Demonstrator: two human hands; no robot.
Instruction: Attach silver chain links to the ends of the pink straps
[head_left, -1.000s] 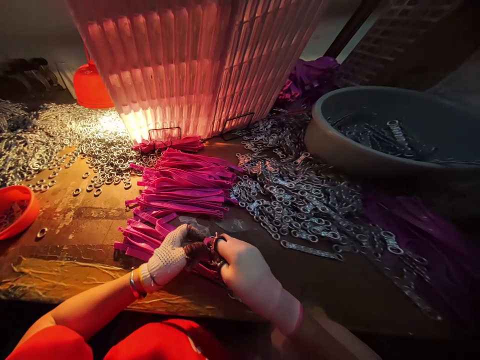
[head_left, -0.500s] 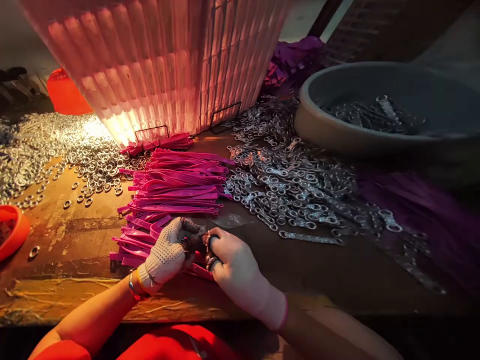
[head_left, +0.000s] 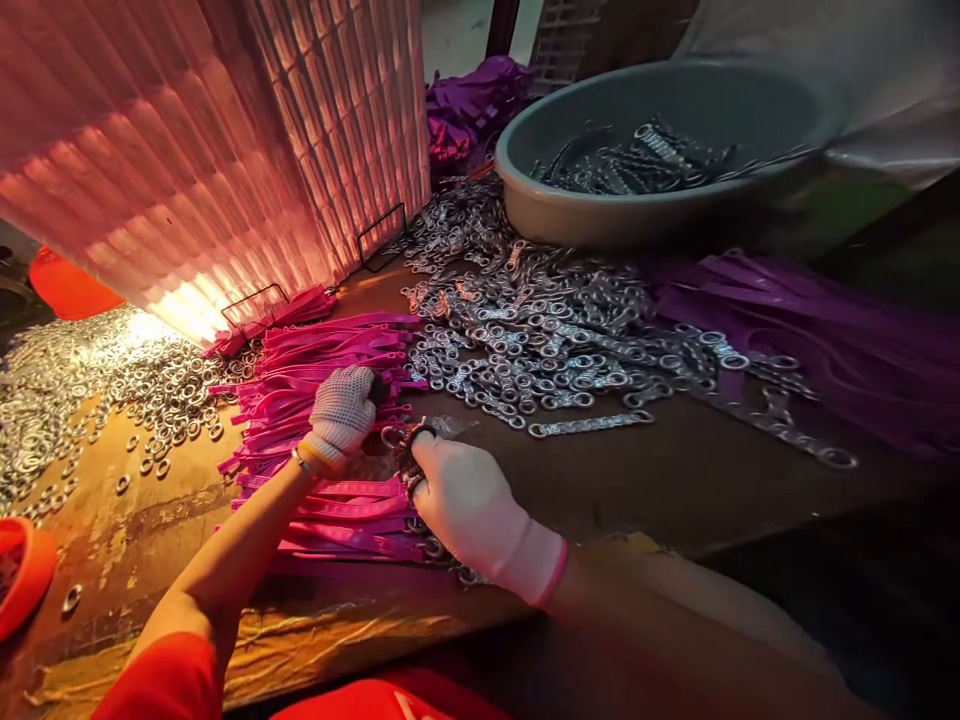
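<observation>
Magenta straps [head_left: 330,350] lie in stacked rows across the middle of the table. My left hand [head_left: 343,408], in a dotted white glove with dark fingertips, is over the upper rows; its fingers are curled and what they pinch, if anything, is hidden. Just right of the straps, my right hand [head_left: 457,495], in a white glove with dark fingertips, is closed on a metal ring [head_left: 391,437] that pokes out beside its fingers. Lower strap ends with metal rings lie partly beneath this hand.
Metal ring-ended strips [head_left: 555,350] are heaped to the right, below a grey basin [head_left: 622,215] holding more. Loose rings [head_left: 172,385] cover the left. A pink translucent corrugated panel [head_left: 225,150] stands behind; purple straps [head_left: 810,340] lie right.
The view has turned to the right. My hands have moved apart; my left hand has gone up over the strap rows, and the lower straps with rings now show between and below the hands.
</observation>
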